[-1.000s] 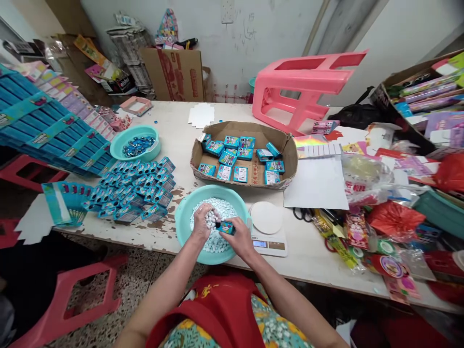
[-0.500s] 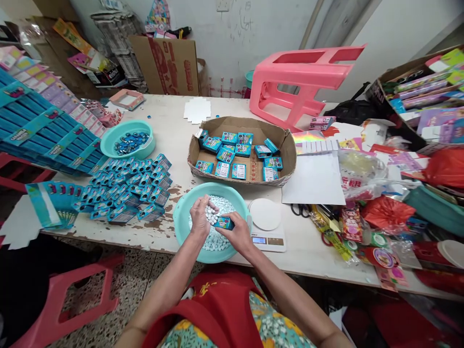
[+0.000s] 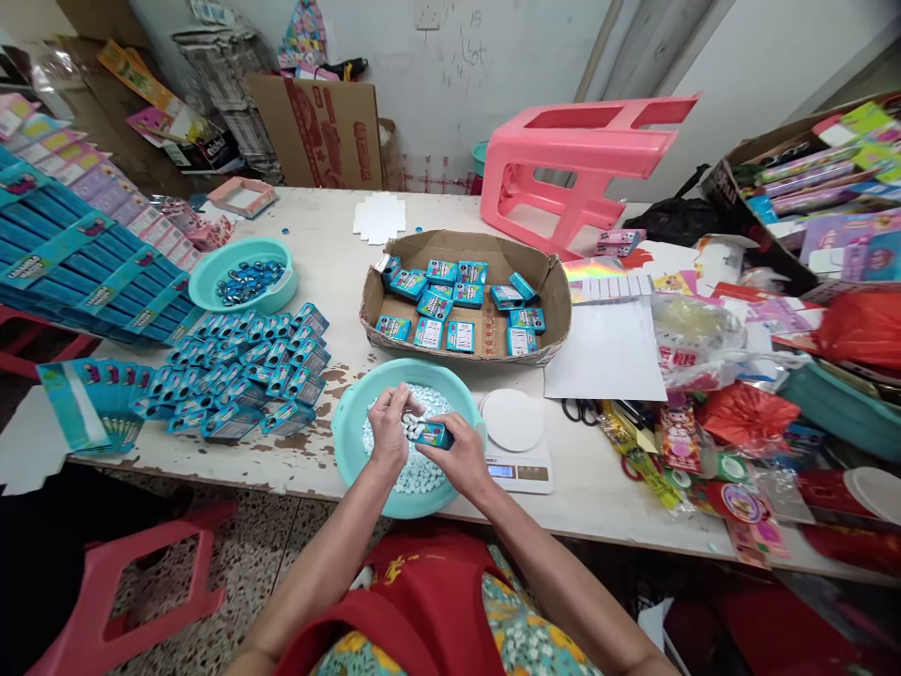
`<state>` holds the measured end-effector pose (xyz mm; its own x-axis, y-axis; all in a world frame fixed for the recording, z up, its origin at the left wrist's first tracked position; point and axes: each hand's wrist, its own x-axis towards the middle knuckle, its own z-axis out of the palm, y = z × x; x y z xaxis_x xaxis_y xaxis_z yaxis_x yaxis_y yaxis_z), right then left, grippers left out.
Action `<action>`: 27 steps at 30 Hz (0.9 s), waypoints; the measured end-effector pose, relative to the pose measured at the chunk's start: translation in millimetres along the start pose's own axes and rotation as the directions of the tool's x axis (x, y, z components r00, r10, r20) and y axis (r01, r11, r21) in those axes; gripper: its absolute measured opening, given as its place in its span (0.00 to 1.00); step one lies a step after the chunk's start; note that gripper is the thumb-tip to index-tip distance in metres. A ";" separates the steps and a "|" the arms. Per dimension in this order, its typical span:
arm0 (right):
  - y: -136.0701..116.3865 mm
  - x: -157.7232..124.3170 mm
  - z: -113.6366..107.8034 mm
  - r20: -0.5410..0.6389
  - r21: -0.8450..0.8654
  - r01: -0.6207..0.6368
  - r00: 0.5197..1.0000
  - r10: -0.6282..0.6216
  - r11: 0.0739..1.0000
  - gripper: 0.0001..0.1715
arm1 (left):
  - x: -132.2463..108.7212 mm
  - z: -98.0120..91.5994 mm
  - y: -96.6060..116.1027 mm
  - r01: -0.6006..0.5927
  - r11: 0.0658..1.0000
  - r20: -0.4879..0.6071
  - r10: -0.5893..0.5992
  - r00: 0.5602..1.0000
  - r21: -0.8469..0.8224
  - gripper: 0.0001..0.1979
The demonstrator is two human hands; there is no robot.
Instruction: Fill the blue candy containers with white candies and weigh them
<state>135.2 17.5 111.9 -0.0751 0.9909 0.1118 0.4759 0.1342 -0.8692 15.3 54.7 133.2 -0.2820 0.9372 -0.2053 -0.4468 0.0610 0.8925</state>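
Note:
Both hands are over a turquoise basin (image 3: 344,413) that holds many small white candies (image 3: 420,474). Some white candies lie in the curled fingers of my left hand (image 3: 389,424), at the end of a small blue box (image 3: 435,435). My right hand (image 3: 461,455) is closed around that box, which lies on its side with its end toward the left hand. Behind the basin stands a cut-down cardboard carton (image 3: 493,333) with several similar blue boxes in it. Many more blue boxes (image 3: 232,376) stand packed together on the left, round holes showing in their ends.
A white scale (image 3: 517,432) stands right of the basin. A second turquoise basin (image 3: 282,291) holds shiny blue pieces. A pink stool (image 3: 577,150) lies on its side at the back. Bags, scissors (image 3: 581,410) and packaging crowd the right side.
The candies in my left hand now sit closer against the end of the box and fewer show. The whole view has shifted slightly.

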 end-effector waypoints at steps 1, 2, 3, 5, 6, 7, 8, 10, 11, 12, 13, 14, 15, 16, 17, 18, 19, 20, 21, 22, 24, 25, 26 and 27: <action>0.3 0.3 0.2 -0.001 0.003 -0.003 1.000 0.003 1.000 0.20 | 0.1 0.7 -0.6 -0.008 1.000 -0.007 0.008 1.000 0.003 0.15; 0.5 0.6 0.1 -0.003 0.007 -0.008 1.000 0.008 1.000 0.20 | 0.3 1.4 -1.1 -0.011 1.000 -0.015 0.011 1.000 0.007 0.15; 0.6 0.9 -0.1 -0.008 0.011 -0.013 1.000 0.013 1.000 0.20 | 0.6 2.2 -1.4 -0.008 1.000 -0.015 0.008 1.000 0.009 0.15; 0.8 1.6 -0.7 -0.012 0.012 -0.016 1.000 0.016 1.000 0.20 | 1.4 3.7 -2.1 0.011 1.000 0.007 -0.011 1.000 0.012 0.15; 1.1 2.1 -0.9 -0.009 0.012 -0.011 1.000 0.011 1.000 0.20 | 1.9 4.3 -2.6 0.025 1.000 0.018 -0.025 1.000 0.005 0.15; 1.6 2.6 -1.0 -0.002 0.015 -0.007 1.000 0.007 1.000 0.20 | 2.3 4.8 -3.5 0.039 0.999 0.031 -0.039 0.999 -0.005 0.14; 2.6 3.3 -0.8 0.004 0.019 -0.004 1.000 0.004 1.000 0.21 | 2.7 5.1 -4.6 0.045 0.999 0.039 -0.045 0.998 -0.012 0.14; 5.8 5.2 -0.1 0.010 0.029 -0.011 1.000 0.011 1.000 0.21 | 2.8 5.2 -7.5 0.046 0.999 0.056 -0.046 0.997 0.004 0.14; 7.7 6.3 0.3 0.007 0.035 -0.024 1.000 0.023 0.999 0.21 | 2.3 5.2 -8.8 0.046 0.998 0.081 -0.049 0.995 0.036 0.13; 9.7 7.3 0.4 -0.002 0.040 -0.041 0.999 0.041 0.998 0.21 | 1.7 5.1 -9.6 0.043 0.996 0.120 -0.053 0.991 0.082 0.13; 11.5 8.3 -0.1 -0.013 0.044 -0.058 0.998 0.059 0.997 0.20 | 1.1 5.0 -9.6 0.040 0.991 0.161 -0.061 0.985 0.127 0.13; 12.9 9.1 -1.3 -0.021 0.048 -0.068 0.997 0.069 0.997 0.20 | 1.0 4.9 -8.8 0.038 0.987 0.201 -0.070 0.977 0.158 0.12; 13.7 9.6 -3.6 -0.021 0.057 -0.067 0.997 0.069 0.996 0.20 | 1.6 4.4 -7.2 0.034 0.985 0.234 -0.074 0.970 0.170 0.12; 13.9 9.7 -7.0 -0.014 0.073 -0.058 0.998 0.059 0.996 0.20 | 3.6 3.2 -5.2 0.023 0.986 0.250 -0.064 0.966 0.162 0.12; 13.5 9.4 -11.5 -0.004 0.097 -0.043 0.999 0.044 0.994 0.20 | 7.2 1.1 -3.4 0.004 0.990 0.246 -0.038 0.969 0.139 0.11; 12.8 8.9 -16.7 -0.001 0.127 -0.026 1.000 0.026 0.992 0.20 | 12.3 -2.3 -2.9 -0.026 0.993 0.216 0.001 0.976 0.115 0.11; 12.2 8.1 -22.2 -0.014 0.160 -0.011 1.000 0.013 0.987 0.20 | 18.7 -7.0 -4.5 -0.067 0.991 0.167 0.047 0.985 0.116 0.12; 12.2 7.1 -27.2 -0.051 0.189 0.000 0.999 0.010 0.982 0.21 | 25.6 -12.7 -9.1 -0.112 0.980 0.117 0.093 0.989 0.167 0.12; 13.1 6.3 -31.0 -0.108 0.211 0.008 0.994 0.015 0.977 0.21 | 32.2 -18.9 -17.4 -0.156 0.947 0.100 0.133 0.986 0.282 0.13; 15.3 5.6 -32.9 -0.178 0.224 0.017 0.984 0.024 0.975 0.21 | 37.5 -25.0 -29.3 -0.191 0.883 0.126 0.151 0.980 0.428 0.13; 24.8 5.0 -29.4 -0.322 0.224 0.034 0.946 0.041 0.974 0.21 | 41.5 -33.8 -62.0 -0.266 0.693 0.278 0.098 0.956 0.670 0.12; 31.7 5.0 -24.1 -0.381 0.216 0.040 0.923 0.046 0.976 0.21 | 39.5 -36.0 -80.2 -0.326 0.614 0.388 0.036 0.921 0.719 0.11; 39.7 5.1 -17.1 -0.424 0.200 0.045 0.904 0.045 0.979 0.21 | 35.2 -36.9 -97.7 -0.412 0.539 0.509 -0.036 0.860 0.735 0.11; 48.0 5.2 -9.3 -0.449 0.178 0.050 0.893 0.036 0.983 0.20 | 29.3 -37.4 -112.8 -0.497 0.480 0.610 -0.104 0.786 0.723 0.13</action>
<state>165.8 29.1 75.2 0.3438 0.8947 0.2850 0.3076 0.1794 -0.9345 25.7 62.4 11.5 0.3430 0.9393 -0.0095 0.5393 -0.1886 0.8207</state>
